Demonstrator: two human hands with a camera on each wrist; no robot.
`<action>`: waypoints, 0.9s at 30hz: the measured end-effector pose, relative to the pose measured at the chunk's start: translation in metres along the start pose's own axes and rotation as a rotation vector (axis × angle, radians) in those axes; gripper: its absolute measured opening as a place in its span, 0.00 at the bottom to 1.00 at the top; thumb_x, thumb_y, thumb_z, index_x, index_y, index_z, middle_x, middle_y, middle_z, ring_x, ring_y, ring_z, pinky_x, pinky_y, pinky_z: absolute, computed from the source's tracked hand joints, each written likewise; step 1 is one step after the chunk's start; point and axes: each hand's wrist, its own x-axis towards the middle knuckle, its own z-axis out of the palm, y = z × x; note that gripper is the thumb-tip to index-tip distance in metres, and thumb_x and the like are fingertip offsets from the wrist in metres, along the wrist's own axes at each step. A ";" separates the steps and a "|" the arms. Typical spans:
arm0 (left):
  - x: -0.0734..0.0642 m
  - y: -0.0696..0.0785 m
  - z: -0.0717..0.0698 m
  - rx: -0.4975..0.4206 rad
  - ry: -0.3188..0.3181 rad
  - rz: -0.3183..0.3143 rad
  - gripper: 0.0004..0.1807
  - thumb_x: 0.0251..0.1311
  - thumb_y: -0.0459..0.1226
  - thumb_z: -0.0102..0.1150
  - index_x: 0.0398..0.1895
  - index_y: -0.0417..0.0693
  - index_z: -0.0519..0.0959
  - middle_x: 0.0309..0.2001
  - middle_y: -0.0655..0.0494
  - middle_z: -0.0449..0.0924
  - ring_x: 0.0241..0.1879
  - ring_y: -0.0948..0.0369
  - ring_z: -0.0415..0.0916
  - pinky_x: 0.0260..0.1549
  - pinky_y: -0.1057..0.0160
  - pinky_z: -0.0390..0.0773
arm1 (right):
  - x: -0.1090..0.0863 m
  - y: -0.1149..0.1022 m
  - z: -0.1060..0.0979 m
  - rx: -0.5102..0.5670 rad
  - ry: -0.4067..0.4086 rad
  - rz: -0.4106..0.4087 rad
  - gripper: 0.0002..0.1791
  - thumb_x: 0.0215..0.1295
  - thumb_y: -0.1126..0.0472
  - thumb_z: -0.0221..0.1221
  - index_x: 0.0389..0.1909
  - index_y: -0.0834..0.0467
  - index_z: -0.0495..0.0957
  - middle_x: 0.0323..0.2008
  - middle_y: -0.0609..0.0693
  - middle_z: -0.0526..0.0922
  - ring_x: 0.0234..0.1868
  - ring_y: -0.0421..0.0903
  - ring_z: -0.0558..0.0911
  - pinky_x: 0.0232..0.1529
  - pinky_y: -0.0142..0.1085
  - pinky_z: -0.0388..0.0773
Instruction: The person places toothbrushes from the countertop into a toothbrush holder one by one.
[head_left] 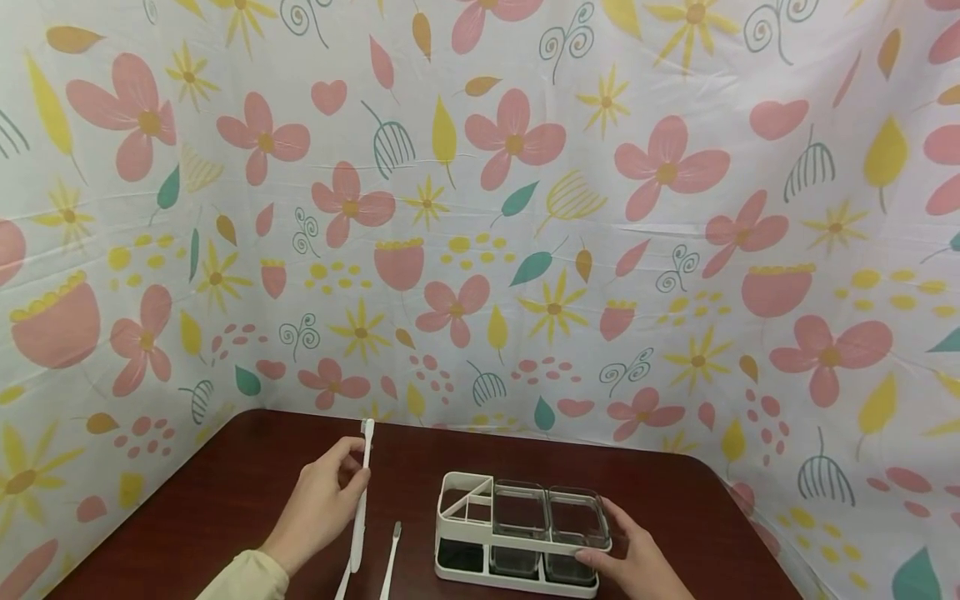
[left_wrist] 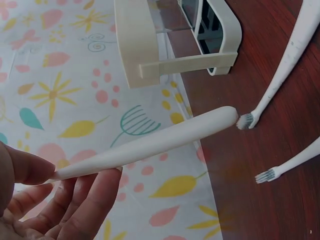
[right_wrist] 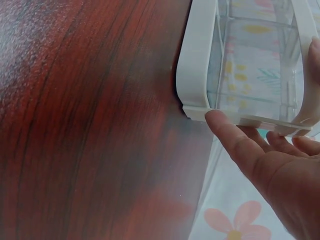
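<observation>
My left hand [head_left: 318,507] pinches a white toothbrush [head_left: 360,517] between thumb and fingers, head up and thick handle end down. In the left wrist view that handle [left_wrist: 170,138] points away from the fingers. To its right stands a cream toothbrush holder [head_left: 465,530] with a divided section at the left and two clear cups [head_left: 521,510] side by side. My right hand [head_left: 639,560] grips the holder's right end, thumb at the front and fingers behind. In the right wrist view, the thumb [right_wrist: 232,137] lies against the frame's lower corner.
Two more white toothbrushes lie on the dark red-brown table [head_left: 405,467]; one toothbrush [head_left: 392,557] is left of the holder, the other toothbrush [head_left: 343,583] below the left hand. A flower-printed cloth [head_left: 480,208] hangs behind and along the table's sides.
</observation>
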 end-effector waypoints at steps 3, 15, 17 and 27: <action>0.000 0.002 0.001 -0.055 0.000 -0.009 0.15 0.63 0.28 0.60 0.52 0.48 0.78 0.29 0.57 0.76 0.19 0.62 0.71 0.18 0.64 0.74 | 0.001 0.000 0.001 -0.004 0.007 0.020 0.47 0.61 0.53 0.69 0.71 0.72 0.56 0.63 0.71 0.68 0.56 0.63 0.76 0.48 0.54 0.78; 0.004 0.013 0.008 -0.172 0.012 -0.018 0.15 0.62 0.27 0.61 0.51 0.48 0.78 0.29 0.54 0.75 0.15 0.57 0.74 0.17 0.62 0.78 | 0.001 0.001 0.002 -0.003 0.019 0.027 0.47 0.60 0.53 0.69 0.71 0.72 0.56 0.63 0.71 0.69 0.56 0.63 0.76 0.47 0.53 0.79; 0.005 0.015 0.009 -0.192 0.018 -0.012 0.15 0.62 0.27 0.61 0.50 0.48 0.78 0.29 0.54 0.75 0.17 0.56 0.75 0.17 0.61 0.79 | 0.001 0.001 0.001 -0.004 0.022 0.023 0.48 0.60 0.53 0.70 0.71 0.72 0.56 0.62 0.71 0.69 0.55 0.63 0.77 0.46 0.53 0.79; 0.008 0.024 0.015 -0.288 0.036 0.008 0.14 0.60 0.25 0.61 0.47 0.46 0.78 0.27 0.53 0.76 0.23 0.55 0.77 0.19 0.58 0.82 | -0.001 0.004 0.001 0.107 -0.045 0.001 0.52 0.61 0.52 0.69 0.71 0.75 0.49 0.58 0.74 0.70 0.49 0.59 0.81 0.39 0.49 0.83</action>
